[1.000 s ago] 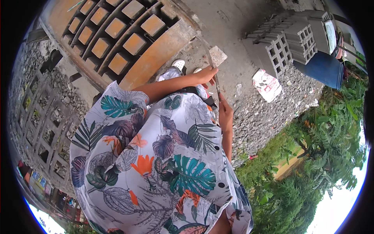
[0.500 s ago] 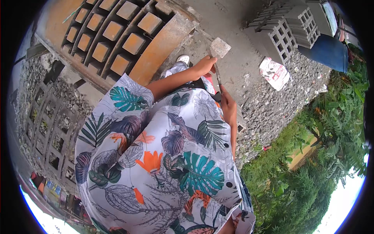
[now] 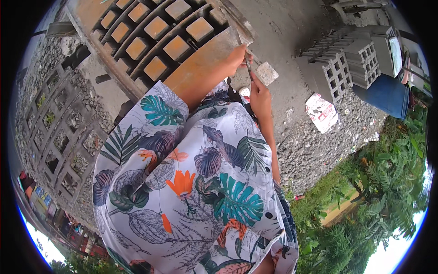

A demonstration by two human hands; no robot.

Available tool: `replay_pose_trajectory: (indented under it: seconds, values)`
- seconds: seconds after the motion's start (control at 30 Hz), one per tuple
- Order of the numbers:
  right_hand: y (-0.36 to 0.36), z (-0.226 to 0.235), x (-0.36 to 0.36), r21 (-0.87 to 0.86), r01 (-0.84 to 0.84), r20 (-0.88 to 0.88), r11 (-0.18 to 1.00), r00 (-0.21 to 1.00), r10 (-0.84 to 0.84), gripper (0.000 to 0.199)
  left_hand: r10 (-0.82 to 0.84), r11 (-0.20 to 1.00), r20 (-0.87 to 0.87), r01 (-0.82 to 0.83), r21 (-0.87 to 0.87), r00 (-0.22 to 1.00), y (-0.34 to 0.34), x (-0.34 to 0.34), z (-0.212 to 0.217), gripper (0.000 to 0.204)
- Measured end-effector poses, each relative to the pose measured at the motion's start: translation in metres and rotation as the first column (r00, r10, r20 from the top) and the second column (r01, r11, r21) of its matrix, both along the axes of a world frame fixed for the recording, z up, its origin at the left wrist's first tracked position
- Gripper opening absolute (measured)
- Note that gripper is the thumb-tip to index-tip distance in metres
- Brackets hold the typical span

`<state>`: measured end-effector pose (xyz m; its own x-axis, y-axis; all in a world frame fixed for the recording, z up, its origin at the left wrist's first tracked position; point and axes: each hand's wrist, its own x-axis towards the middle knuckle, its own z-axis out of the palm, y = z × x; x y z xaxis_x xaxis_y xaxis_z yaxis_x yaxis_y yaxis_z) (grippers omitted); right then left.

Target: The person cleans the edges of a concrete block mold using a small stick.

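Both my hands are on a thin, dark, narrow tool (image 3: 248, 65), whose exact kind I cannot make out. My left hand (image 3: 236, 58) is closed around its far end, beside the edge of a large rusty metal block mould (image 3: 200, 59). Closer to me, my right hand (image 3: 260, 97) grips the other end, fingers wrapped and partly hidden. A grey, roughly square slab (image 3: 267, 74) lies just right of the hands.
Grey lattice blocks (image 3: 336, 75) stand at the upper right, near a blue barrel (image 3: 385, 98). A white and red sack (image 3: 321, 113) lies on the ground beside gravel (image 3: 305, 155). Plants (image 3: 365, 196) grow at the right; more lattice blocks (image 3: 59, 137) lie left.
My hands and the tool have moved away from my body, up to the mould's edge. The whole view has turned slightly, shifting the mould right and the sack lower.
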<state>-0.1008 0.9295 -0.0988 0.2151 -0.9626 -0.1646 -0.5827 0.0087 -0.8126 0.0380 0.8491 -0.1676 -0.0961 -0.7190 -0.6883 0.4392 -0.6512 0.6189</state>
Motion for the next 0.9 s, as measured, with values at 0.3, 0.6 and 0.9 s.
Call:
replay_pose_trajectory:
  seconds: [0.3,0.6,0.9]
  values:
    - [-0.097,-0.019,0.097,-0.140,-0.173,-0.030,0.975,0.985,0.170,0.032,0.238,0.962,-0.096,-0.248,-0.116,0.967,-0.016,0.038,0.000,0.031]
    - [-0.033,0.013,0.039,-0.024,-0.256,-0.214,0.966,0.945,0.245,0.038,-0.172,0.977,0.026,0.174,-0.124,0.985,0.032,0.010,0.005,0.043]
    - [-0.074,-0.012,0.089,0.030,-0.275,-0.068,0.961,0.959,0.276,0.037,0.066,0.981,0.464,0.027,-0.192,0.884,-0.005,0.049,-0.015,0.047]
